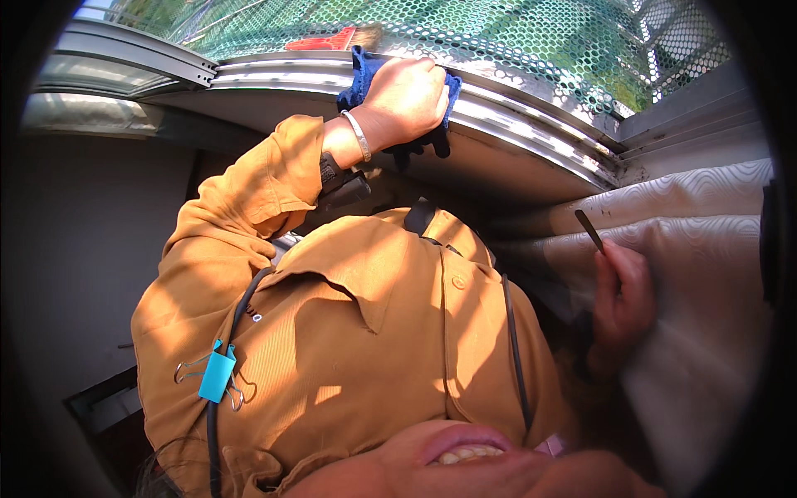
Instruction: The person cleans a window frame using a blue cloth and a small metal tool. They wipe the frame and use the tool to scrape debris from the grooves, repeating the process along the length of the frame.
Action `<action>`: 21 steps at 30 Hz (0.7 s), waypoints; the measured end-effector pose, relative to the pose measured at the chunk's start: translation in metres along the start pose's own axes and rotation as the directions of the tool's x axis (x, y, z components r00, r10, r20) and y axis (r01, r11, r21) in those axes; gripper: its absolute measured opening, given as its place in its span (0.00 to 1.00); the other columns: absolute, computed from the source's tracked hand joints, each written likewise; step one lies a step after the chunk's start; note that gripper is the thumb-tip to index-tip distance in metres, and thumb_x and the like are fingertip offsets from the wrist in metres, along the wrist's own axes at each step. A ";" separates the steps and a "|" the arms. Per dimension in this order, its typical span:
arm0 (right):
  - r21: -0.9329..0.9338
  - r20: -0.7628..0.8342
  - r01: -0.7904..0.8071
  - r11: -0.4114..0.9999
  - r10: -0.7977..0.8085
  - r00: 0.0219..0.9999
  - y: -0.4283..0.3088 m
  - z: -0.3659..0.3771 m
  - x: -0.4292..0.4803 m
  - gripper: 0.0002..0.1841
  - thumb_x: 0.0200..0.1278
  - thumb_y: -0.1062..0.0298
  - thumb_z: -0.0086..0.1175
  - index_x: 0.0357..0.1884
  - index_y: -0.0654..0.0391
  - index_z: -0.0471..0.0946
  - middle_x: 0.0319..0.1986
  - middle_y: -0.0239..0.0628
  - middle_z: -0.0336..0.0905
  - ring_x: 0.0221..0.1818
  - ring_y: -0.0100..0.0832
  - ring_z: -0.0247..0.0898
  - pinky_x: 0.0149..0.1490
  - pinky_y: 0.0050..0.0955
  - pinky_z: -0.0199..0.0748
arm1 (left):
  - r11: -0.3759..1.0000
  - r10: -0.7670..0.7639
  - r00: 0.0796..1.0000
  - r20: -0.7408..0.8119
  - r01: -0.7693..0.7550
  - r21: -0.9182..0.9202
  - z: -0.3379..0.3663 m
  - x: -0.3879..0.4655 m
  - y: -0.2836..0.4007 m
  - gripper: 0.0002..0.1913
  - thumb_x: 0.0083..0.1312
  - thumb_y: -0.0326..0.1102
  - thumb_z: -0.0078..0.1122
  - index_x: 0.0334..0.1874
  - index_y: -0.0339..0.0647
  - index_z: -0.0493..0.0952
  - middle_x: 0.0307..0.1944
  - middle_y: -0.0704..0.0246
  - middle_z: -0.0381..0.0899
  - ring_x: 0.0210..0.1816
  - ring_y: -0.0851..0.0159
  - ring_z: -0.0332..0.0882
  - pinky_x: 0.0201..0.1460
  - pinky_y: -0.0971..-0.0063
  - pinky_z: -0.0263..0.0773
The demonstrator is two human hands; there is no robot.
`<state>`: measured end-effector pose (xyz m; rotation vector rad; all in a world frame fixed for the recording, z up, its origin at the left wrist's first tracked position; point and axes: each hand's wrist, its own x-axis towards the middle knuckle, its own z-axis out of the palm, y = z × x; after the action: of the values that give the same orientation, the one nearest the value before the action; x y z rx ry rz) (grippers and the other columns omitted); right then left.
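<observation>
My left hand (405,93) is closed on a bunched dark-blue cloth (356,84), pressed over the metal window track (517,127). Dark, finger-like ends hang below the cloth; whether it is a glove is hard to tell. Just beyond it, a paintbrush with a red handle (320,41) and pale bristles lies on the outer sill. Off to the right, beside a curtain, my right hand (622,292) holds a thin, flat, dark strip-like tool (589,229) between thumb and fingers. The tool's lower end is hidden in the hand.
Green perforated mesh (498,37) spans the outside of the window. A sliding window frame (137,56) stands at the upper left. A pale patterned curtain (685,249) hangs at the right, near my right hand. Dark cords run down the tan shirt, one held by a blue binder clip (217,373).
</observation>
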<state>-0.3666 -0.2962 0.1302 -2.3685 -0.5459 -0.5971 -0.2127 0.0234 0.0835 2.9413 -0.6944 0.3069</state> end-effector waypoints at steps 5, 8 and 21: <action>-0.025 -0.008 -0.022 0.999 0.022 1.000 0.006 -0.017 -0.019 0.11 0.60 0.79 0.64 0.44 0.59 0.82 0.34 0.42 0.82 0.35 0.38 0.80 0.40 0.31 0.78 | 0.904 0.396 0.918 0.010 -0.392 0.170 0.011 0.029 0.052 0.05 0.61 0.34 0.54 0.29 0.43 0.75 0.28 0.62 0.75 0.33 0.53 0.77 0.38 0.63 0.74; -0.065 -0.025 -0.042 0.997 0.040 0.999 0.007 -0.025 -0.030 0.10 0.60 0.79 0.64 0.44 0.59 0.82 0.34 0.42 0.82 0.35 0.38 0.80 0.41 0.31 0.78 | 0.932 0.342 0.928 -0.147 -0.355 -0.072 0.017 0.044 0.082 0.05 0.59 0.30 0.52 0.25 0.41 0.71 0.24 0.60 0.74 0.29 0.53 0.77 0.33 0.63 0.74; -0.143 -0.060 -0.174 0.974 0.167 0.984 -0.011 -0.050 -0.077 0.09 0.59 0.77 0.65 0.42 0.58 0.83 0.34 0.42 0.82 0.34 0.38 0.79 0.40 0.32 0.77 | 0.844 0.410 0.892 -0.190 -0.450 -0.292 0.036 0.093 0.171 0.08 0.57 0.32 0.55 0.28 0.38 0.82 0.30 0.54 0.83 0.35 0.46 0.84 0.35 0.55 0.78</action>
<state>-0.4486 -0.3391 0.1291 -2.5009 -0.2814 -0.6331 -0.2020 -0.1742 0.0787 2.4037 -1.2552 0.3585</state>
